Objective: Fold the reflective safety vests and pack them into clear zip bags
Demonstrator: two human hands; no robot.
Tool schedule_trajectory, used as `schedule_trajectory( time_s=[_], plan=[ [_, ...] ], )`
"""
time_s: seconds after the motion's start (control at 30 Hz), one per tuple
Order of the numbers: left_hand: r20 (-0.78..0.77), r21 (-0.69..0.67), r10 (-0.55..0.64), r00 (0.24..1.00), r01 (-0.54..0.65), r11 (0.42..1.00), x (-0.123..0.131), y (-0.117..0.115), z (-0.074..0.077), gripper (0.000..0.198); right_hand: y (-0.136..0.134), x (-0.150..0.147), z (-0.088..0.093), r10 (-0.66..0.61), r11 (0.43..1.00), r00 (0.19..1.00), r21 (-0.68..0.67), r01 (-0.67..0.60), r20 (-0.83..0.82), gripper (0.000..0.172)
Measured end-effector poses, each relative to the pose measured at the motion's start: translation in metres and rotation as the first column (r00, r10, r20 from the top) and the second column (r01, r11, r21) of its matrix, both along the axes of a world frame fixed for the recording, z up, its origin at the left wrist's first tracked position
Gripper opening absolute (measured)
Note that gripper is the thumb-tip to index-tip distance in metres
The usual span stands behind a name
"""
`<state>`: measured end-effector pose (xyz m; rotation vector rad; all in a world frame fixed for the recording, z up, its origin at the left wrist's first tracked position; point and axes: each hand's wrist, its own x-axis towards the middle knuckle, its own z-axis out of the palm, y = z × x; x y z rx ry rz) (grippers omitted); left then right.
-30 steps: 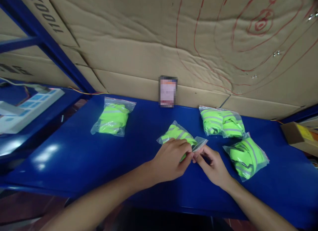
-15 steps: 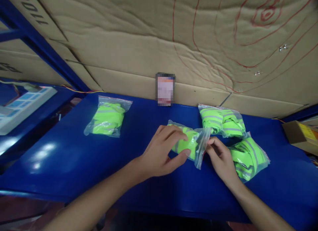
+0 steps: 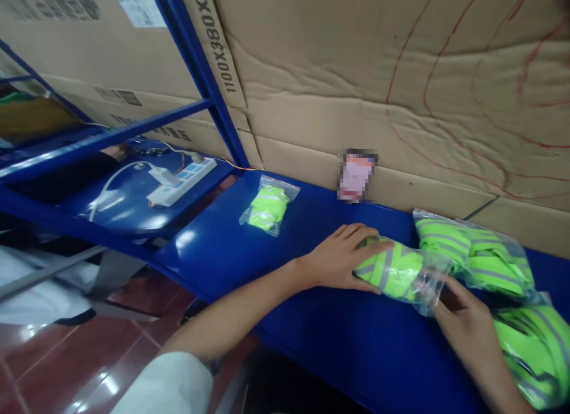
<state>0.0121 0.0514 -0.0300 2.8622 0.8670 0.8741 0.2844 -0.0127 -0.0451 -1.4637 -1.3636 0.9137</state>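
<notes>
Holds a clear bag (image 3: 396,274) of yellow-green, grey-striped webbing in both hands, low over the blue tabletop (image 3: 307,337), in front of the pixelated rectangle (image 3: 356,175) and to its right. Cups the bag's left end in the left hand (image 3: 350,256), thumb along the near side, fingers reaching over the far side, wrist nearly straight, forearm slanting in from the lower left out of a pale sleeve (image 3: 171,381). Closes the right hand (image 3: 463,316) narrowly at the bag's right end, thumb and fingers near one another and partly seen through plastic; cannot tell whether inside or behind it. Angles the right forearm in from the lower right.

Count one similar filled bag (image 3: 268,207) to the left of the pixelated rectangle. Add two striped bundles (image 3: 476,256) side by side in clear plastic to its right, hard to tell whether in one bag or two. Add one more packet (image 3: 534,348) farther right and nearer, partly out of view. See one large cardboard panel (image 3: 312,63) directly behind the pixelated rectangle, marked with several curved red lines, and one white power strip (image 3: 189,179) well to its left.
</notes>
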Motion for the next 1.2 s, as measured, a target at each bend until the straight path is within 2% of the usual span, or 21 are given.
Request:
schedule_trajectory(
  time_s=[0.13,0.3,0.43,0.53,0.6,0.67,0.73,0.83,0.9,1.0,1.07,1.13,1.2],
  plan=[
    [-0.042,0.114,0.016,0.999,-0.012,0.993,0.001,-0.005,0.002,0.084,0.001,-0.001,0.009,0.032,0.999,0.999,-0.021,-0.033,-0.041,0.046],
    [-0.066,0.185,0.028,0.997,-0.016,0.983,0.006,-0.011,-0.004,0.078,0.002,0.001,0.001,0.113,0.993,0.993,0.017,-0.113,-0.039,0.046],
    [-0.012,0.235,0.032,0.999,-0.028,0.972,0.009,-0.014,-0.003,0.076,0.002,0.006,-0.001,0.086,0.996,0.996,0.026,-0.086,-0.035,0.046],
    [-0.010,0.287,0.014,1.000,-0.011,0.958,0.010,-0.017,0.002,0.072,0.002,0.009,0.001,0.162,0.980,0.980,-0.099,-0.174,-0.119,0.051],
    [-0.017,0.307,0.002,1.000,0.003,0.952,0.009,-0.019,0.004,0.072,0.002,0.008,0.003,0.199,0.935,0.944,-0.238,-0.263,-0.261,0.054],
    [0.029,0.303,0.007,1.000,-0.015,0.953,0.006,-0.021,0.003,0.077,0.003,0.005,0.004,0.178,0.899,0.917,-0.320,-0.299,-0.356,0.055],
    [0.066,0.308,0.018,0.998,-0.037,0.951,0.002,-0.022,-0.002,0.077,0.004,-0.001,0.004,0.175,0.924,0.940,-0.280,-0.259,-0.294,0.055],
    [0.042,0.326,0.022,0.999,-0.034,0.945,-0.002,-0.023,-0.010,0.071,0.004,-0.007,0.003,0.196,0.967,0.974,-0.144,-0.210,-0.110,0.057],
    [0.046,0.322,0.028,0.999,-0.041,0.946,-0.004,-0.023,-0.013,0.071,0.004,-0.007,0.003,0.187,0.973,0.979,-0.123,-0.196,-0.086,0.051],
    [0.074,0.306,0.020,0.997,-0.042,0.951,-0.005,-0.024,-0.012,0.074,0.002,-0.007,0.005,0.251,0.945,0.957,-0.177,-0.274,-0.144,0.044],
    [0.056,0.301,-0.002,0.998,-0.015,0.954,-0.005,-0.025,-0.010,0.074,0.000,-0.007,0.006,0.314,0.901,0.924,-0.238,-0.362,-0.218,0.046],
    [0.020,0.306,-0.016,1.000,0.010,0.952,-0.005,-0.025,-0.011,0.073,-0.002,-0.009,0.006,0.299,0.882,0.908,-0.277,-0.381,-0.294,0.050],
    [0.001,0.315,-0.006,1.000,0.005,0.949,-0.004,-0.023,-0.014,0.070,-0.003,-0.010,0.006,0.237,0.893,0.907,-0.288,-0.344,-0.349,0.055]
  ],
)
